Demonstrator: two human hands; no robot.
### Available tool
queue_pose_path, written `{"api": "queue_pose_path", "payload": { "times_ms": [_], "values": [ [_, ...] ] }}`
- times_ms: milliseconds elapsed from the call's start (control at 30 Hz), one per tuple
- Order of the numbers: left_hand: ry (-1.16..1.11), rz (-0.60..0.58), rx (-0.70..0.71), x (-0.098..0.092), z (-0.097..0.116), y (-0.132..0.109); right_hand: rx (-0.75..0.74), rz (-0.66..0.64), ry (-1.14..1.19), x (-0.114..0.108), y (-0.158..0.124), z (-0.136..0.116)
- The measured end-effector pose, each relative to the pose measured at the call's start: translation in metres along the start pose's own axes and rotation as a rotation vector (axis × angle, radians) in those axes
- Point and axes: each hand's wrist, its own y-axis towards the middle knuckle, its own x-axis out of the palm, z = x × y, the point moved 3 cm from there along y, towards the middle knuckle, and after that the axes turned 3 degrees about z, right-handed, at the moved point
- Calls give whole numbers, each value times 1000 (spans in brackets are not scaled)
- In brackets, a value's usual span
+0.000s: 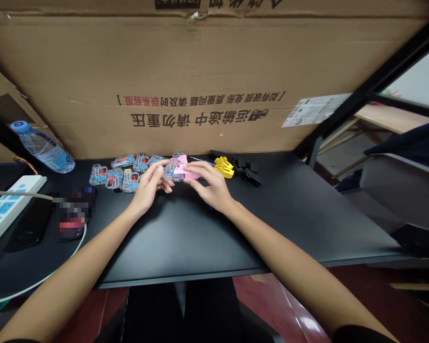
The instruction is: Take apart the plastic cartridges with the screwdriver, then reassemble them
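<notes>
My left hand (151, 186) grips a clear plastic case (173, 170) with coloured bits inside, held above the far part of the desk. My right hand (210, 186) pinches a pink plastic piece (192, 176) against the right end of that case. Both are partly covered by my fingers, so how far they are joined I cannot tell. Left of my hands lie several similar clear cases (114, 179) with blue and red parts. Just past my right hand are yellow plastic pieces (224, 167) and black plastic pieces (250, 172).
A tall cardboard sheet (186, 57) stands along the back of the black desk (186, 238). At the left are a water bottle (45, 147), a white power strip (12, 205), a dark phone (30, 224) and a pale cable (82, 238). A black metal frame (343, 90) rises at the right.
</notes>
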Motion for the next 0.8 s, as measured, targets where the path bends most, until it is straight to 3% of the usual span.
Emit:
{"api": "queue_pose_path", "payload": {
  "times_ms": [200,367,433,600,800],
  "values": [
    [412,-32,252,-1,9,-6,334,172,229,0,0,6],
    [431,-163,226,9,12,-11,451,193,366,7,0,12],
    [432,-188,180,13,9,-11,487,162,404,12,-2,14],
    [342,-168,91,14,2,-10,504,-56,412,26,-6,10],
    [251,-132,46,8,1,-7,533,-144,315,25,-7,8]
  ]
}}
